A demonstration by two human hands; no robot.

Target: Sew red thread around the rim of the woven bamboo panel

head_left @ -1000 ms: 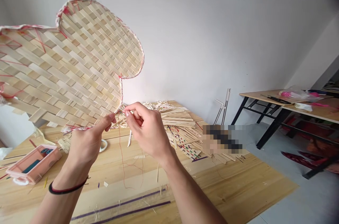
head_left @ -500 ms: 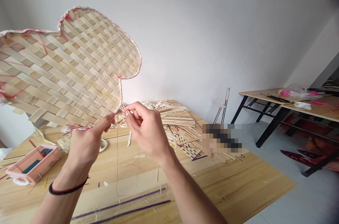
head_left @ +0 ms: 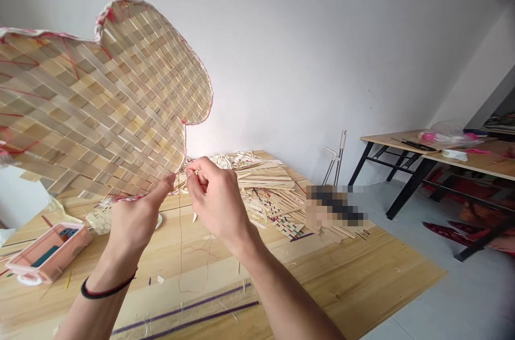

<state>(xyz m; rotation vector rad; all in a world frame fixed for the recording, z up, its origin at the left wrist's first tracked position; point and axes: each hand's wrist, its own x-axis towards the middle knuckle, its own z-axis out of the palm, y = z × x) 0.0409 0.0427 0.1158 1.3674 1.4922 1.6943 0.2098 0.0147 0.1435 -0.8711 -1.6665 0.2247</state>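
Observation:
My left hand [head_left: 137, 217] grips the lower edge of a woven bamboo fan [head_left: 137, 98], its thumb along the rim. The fan is held up and tilted, with a wavy outline, a pale braided border and red stitches along the edge. Close to the fan's lower right corner, my right hand [head_left: 219, 205] is closed in a pinch, thumb against forefinger. What lies between those fingertips is too small to make out. A thin red thread [head_left: 180, 243] hangs from near the corner and loops down over the table.
Piled bamboo strips [head_left: 267, 176] lie across the back of the wooden table [head_left: 362, 281]. At left stands a pink basket [head_left: 50, 270] with spools inside. A white tape roll [head_left: 159, 220] is partly behind my left hand. Another table [head_left: 386, 140] stands at right.
The fan has tilted slightly, its top edge now higher in view. My right hand has shifted a little left, still pinched near the corner. My left hand keeps its hold.

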